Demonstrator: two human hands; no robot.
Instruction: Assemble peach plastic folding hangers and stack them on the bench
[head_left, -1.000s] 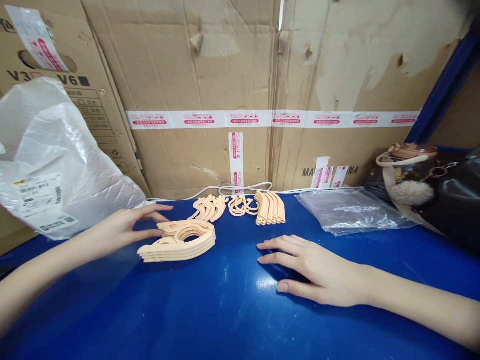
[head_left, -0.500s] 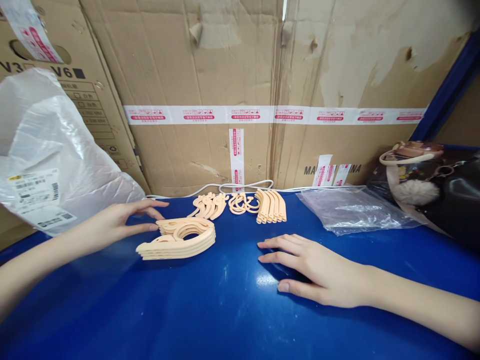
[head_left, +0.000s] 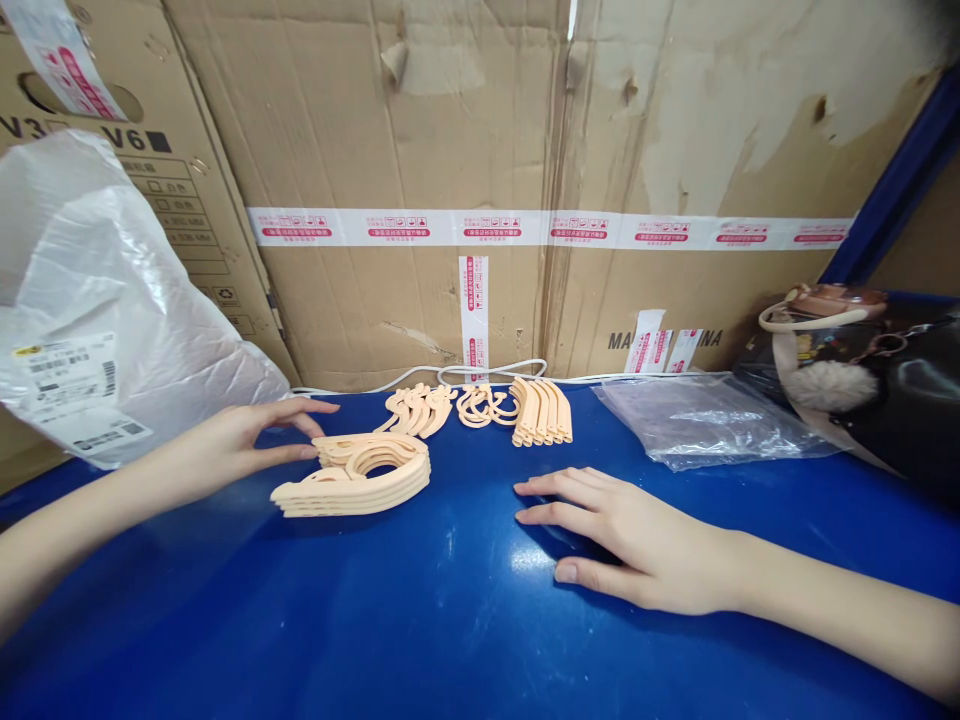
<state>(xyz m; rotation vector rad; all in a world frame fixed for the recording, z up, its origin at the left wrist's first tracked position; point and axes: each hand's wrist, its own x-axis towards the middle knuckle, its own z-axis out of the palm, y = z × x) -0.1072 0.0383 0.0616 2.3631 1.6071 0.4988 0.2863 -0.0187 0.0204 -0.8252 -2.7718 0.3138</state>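
Note:
My left hand is at the left end of a stack of beige curved plastic pieces that look like folding hanger parts. Its fingers are spread, with the thumb tip at or against the stack's edge; contact is hard to tell. Farther right, my right hand rests palm down on the blue table, fingers apart and holding nothing. Behind the stack lie three groups: curved beige pieces, beige hooks and a row of beige arm-like pieces.
A white padded mailer leans at the left. Tall cardboard boxes stand along the back, with a white cable at their foot. At right lie a clear plastic bag and a dark handbag with a pompom.

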